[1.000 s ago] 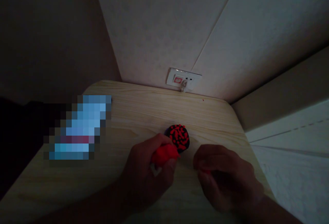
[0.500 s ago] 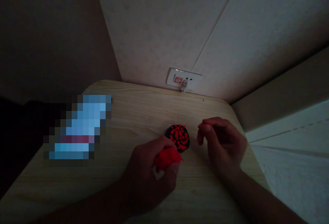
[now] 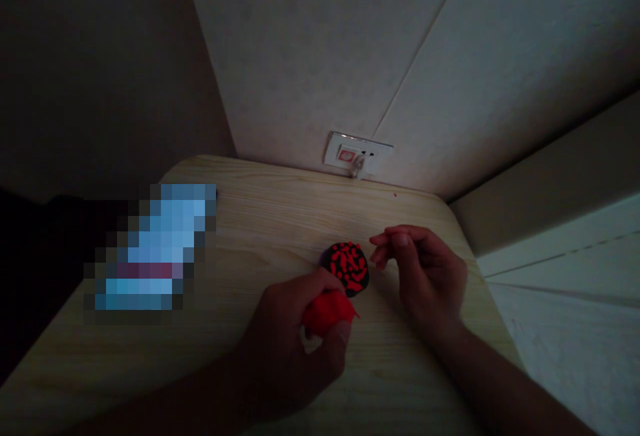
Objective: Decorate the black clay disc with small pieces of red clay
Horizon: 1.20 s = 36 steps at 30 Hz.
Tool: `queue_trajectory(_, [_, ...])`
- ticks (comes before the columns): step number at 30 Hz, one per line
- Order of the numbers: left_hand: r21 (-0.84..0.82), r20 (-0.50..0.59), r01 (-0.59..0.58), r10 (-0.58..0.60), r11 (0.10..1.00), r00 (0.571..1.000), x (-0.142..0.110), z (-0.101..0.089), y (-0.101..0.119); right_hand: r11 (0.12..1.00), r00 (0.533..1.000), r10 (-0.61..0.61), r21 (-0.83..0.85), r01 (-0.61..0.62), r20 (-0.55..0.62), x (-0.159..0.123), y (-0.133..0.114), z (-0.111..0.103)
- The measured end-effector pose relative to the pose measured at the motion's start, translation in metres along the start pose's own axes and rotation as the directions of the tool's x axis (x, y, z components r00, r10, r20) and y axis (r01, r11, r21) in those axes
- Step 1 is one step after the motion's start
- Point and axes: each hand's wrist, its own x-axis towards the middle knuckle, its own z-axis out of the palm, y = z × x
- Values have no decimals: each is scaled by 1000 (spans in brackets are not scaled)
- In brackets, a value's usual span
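My left hand is closed around a red lump of modelling clay, which has a thin point drawn out on its right side. Just beyond those fingers, a round black piece dotted with small red balls and short red strips lies on the table; the hand covers its lower left edge. To the right of this piece hovers my right hand, thumb pressed against the index finger. Whatever sits in that pinch, if anything, is too small to make out.
The wood-grain table meets a wall at the back. On that wall is a socket plate with a plug in it. A blurred-out bright screen lies at the left. One tiny red crumb is near the back edge.
My right hand has moved a little left, closer to the black piece, its fingers pinched. My left hand has shifted slightly right with the red clay.
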Motion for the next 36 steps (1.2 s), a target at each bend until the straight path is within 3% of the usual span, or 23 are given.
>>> queue_trajectory(18, [9, 46, 16, -16, 1000, 999, 0, -1, 0, 996, 996, 87, 5, -87, 7, -3, -1, -5])
queue_trajectory(26, [16, 45, 18, -18, 1000, 999, -1, -1, 0, 993, 1000, 24, -118, -25, -5, -2, 0, -5])
queue_trajectory(36, [10, 47, 14, -14, 1000, 999, 0, -1, 0, 996, 1000, 18, -91, -16, 13, -1, 3, -4])
